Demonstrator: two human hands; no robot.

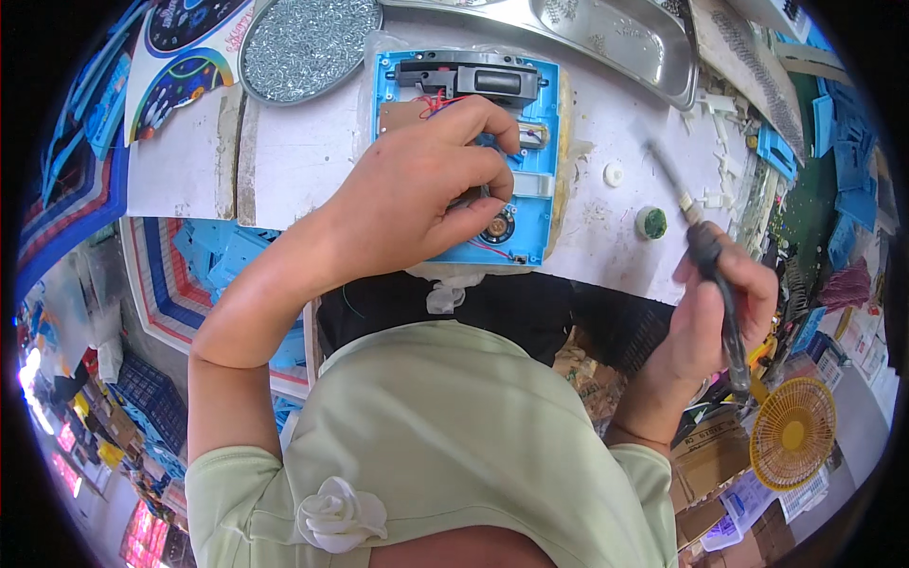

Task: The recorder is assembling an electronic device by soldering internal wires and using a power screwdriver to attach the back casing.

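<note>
A light-blue plastic casing (542,222) lies open on the white table in front of me. It holds a black moulded part (483,80), red wires (434,104) and a small round speaker (499,227). My left hand (417,180) reaches over the casing from the left, fingers curled and closed above its middle. Whatever sits between those fingertips is hidden. Held in my right hand (712,317) is a soldering iron (704,244) with a black handle. Its metal end points up and to the left, blurred, apart from the casing.
A round tray of small screws (308,47) stands at the back left. Behind the casing is a steel tray (625,43). A small green-filled pot (651,222) and a white round cap (614,174) sit right of the casing. A yellow fan (793,434) stands at the lower right.
</note>
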